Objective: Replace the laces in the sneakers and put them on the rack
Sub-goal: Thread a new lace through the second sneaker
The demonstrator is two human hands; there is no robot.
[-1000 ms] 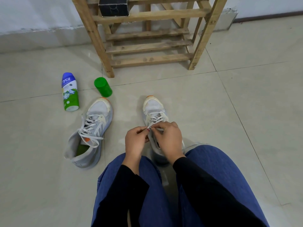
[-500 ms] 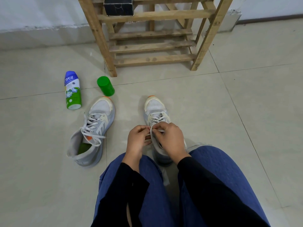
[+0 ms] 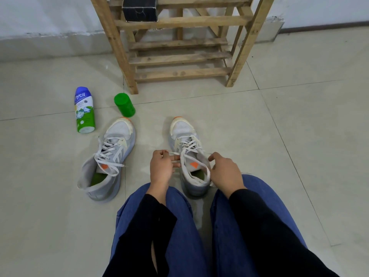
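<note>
Two grey sneakers with white laces stand on the tiled floor, toes pointing away from me. The right sneaker [image 3: 185, 136] is between my hands. My left hand [image 3: 160, 168] pinches one end of its white lace [image 3: 189, 145] on the left side. On the shoe's right side, my right hand [image 3: 224, 172] pinches the other lace end. The left sneaker [image 3: 107, 156] lies apart to the left, laced, with its lace ends loose. The wooden rack [image 3: 179, 56] stands ahead by the wall.
A blue-and-green bottle [image 3: 83, 109] lies on the floor at the left, next to a green cap [image 3: 124, 104]. A black box [image 3: 139, 9] sits on an upper slat of the rack. My knees in blue trousers fill the lower view.
My hands were together over the right sneaker's tongue; now they have drawn apart to either side, pulling the lace ends outward. The view has shifted slightly.
</note>
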